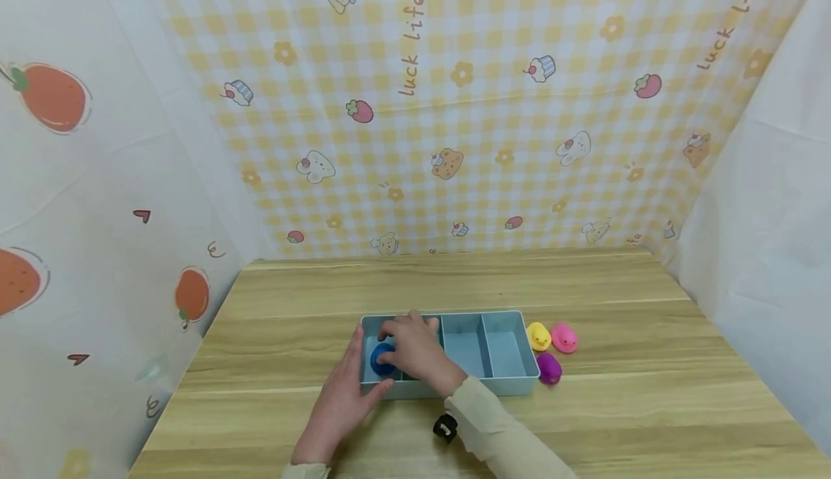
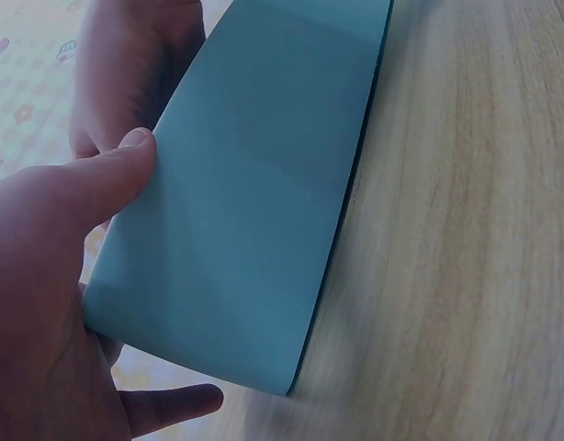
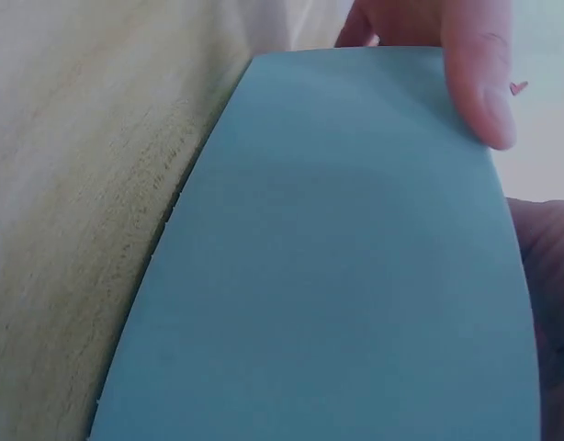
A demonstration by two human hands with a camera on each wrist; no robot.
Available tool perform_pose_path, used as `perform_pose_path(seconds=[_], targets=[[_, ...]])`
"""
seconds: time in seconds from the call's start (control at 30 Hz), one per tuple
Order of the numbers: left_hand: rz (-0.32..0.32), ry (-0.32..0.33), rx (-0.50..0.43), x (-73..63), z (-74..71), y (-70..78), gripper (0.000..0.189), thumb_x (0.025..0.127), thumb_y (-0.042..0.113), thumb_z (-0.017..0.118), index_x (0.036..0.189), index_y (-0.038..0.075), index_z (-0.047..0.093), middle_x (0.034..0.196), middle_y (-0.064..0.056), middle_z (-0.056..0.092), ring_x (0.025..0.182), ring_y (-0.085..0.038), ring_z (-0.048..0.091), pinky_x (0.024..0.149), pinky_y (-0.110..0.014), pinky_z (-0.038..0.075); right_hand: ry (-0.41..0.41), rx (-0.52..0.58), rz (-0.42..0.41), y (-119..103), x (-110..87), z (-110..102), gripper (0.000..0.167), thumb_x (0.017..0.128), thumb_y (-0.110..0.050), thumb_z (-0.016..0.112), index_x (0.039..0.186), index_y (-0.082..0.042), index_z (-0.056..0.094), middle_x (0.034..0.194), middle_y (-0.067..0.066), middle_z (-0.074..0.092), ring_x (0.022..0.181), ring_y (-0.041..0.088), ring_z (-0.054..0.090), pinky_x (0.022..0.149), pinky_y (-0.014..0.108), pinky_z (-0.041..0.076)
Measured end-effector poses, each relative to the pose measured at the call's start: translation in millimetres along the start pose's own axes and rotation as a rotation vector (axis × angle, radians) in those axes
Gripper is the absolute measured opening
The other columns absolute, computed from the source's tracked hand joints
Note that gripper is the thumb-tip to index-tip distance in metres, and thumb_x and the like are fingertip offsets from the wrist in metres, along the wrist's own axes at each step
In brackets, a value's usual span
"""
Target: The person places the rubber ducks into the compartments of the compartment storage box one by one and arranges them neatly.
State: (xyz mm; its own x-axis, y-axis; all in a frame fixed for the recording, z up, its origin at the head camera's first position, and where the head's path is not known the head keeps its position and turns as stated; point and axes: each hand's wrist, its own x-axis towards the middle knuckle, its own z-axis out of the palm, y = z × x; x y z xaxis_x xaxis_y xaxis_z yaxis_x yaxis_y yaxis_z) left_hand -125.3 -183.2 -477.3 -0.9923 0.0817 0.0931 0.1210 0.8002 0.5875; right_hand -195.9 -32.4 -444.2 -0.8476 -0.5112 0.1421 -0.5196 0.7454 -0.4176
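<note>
A light-blue divided tray [image 1: 513, 387] stands on the table. My left hand [image 1: 340, 401] grips its left end, the thumb on the front wall's rim and the fingers along the left side. In the left wrist view that thumb [image 2: 126, 170] lies at the top edge of the wall. Reaching into the tray from the right, my right hand [image 1: 418, 349] pinches a round blue rubber duck [image 1: 381, 368] in the leftmost compartment, its top partly covered by the thumb. The front wall [image 3: 328, 239] hides the duck in the right wrist view.
Beside the tray's right end sit a yellow duck [image 1: 538, 336], a pink duck [image 1: 565, 337] and a purple duck [image 1: 549, 368]. A black device [image 1: 445, 428] shows at the right sleeve. A patterned cloth [image 1: 454, 125] hangs behind the wooden table [image 1: 311, 284].
</note>
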Motion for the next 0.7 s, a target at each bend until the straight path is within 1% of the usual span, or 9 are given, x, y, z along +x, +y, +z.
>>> perform_pose_path(seconds=[0.23,0.33,0.4,0.57,0.7], targets=[[-0.006,0.002,0.009,0.0,0.2,0.2,0.096,0.088,0.043,0.066,0.154,0.009,0.006,0.157,-0.020,0.019,0.136,-0.044,0.035,0.105,-0.060,0.036,0.101,0.119,-0.079,12,-4.3,-7,0.023,0.077,-0.030,0.080,0.097,-0.021,0.072,0.103,-0.008,0.069,0.087,0.010,0.044,0.071,0.032,0.021],[-0.010,-0.001,0.011,0.3,0.5,0.0,0.096,0.088,0.045,0.066,0.155,0.010,0.006,0.157,-0.020,0.019,0.136,-0.045,0.035,0.104,-0.061,0.036,0.126,0.153,-0.094,18,-5.7,-9,0.023,0.077,-0.029,0.080,0.096,-0.021,0.072,0.104,-0.008,0.069,0.089,0.010,0.044,0.072,0.033,0.020],[-0.015,-0.006,0.013,0.7,0.8,-0.6,0.096,0.087,0.045,0.066,0.155,0.010,0.006,0.157,-0.020,0.019,0.136,-0.045,0.035,0.104,-0.061,0.037,0.134,0.177,-0.093,22,-6.5,-11,0.023,0.077,-0.028,0.080,0.096,-0.020,0.072,0.104,-0.006,0.068,0.090,0.011,0.045,0.073,0.034,0.020],[-0.030,-0.014,0.012,1.3,1.5,-1.1,0.097,0.087,0.046,0.065,0.155,0.012,0.005,0.158,-0.018,0.018,0.137,-0.043,0.033,0.106,-0.060,0.035,0.145,0.234,-0.060,29,-9.2,-17,0.023,0.076,-0.025,0.081,0.096,-0.017,0.072,0.106,-0.003,0.068,0.093,0.015,0.046,0.076,0.038,0.021],[-0.038,-0.017,0.009,1.2,1.3,0.2,0.097,0.087,0.045,0.066,0.155,0.012,0.005,0.159,-0.017,0.017,0.138,-0.043,0.032,0.107,-0.060,0.034,0.142,0.252,-0.032,34,-12.1,-22,0.023,0.076,-0.027,0.080,0.097,-0.020,0.072,0.107,-0.005,0.068,0.096,0.014,0.047,0.078,0.037,0.022]])
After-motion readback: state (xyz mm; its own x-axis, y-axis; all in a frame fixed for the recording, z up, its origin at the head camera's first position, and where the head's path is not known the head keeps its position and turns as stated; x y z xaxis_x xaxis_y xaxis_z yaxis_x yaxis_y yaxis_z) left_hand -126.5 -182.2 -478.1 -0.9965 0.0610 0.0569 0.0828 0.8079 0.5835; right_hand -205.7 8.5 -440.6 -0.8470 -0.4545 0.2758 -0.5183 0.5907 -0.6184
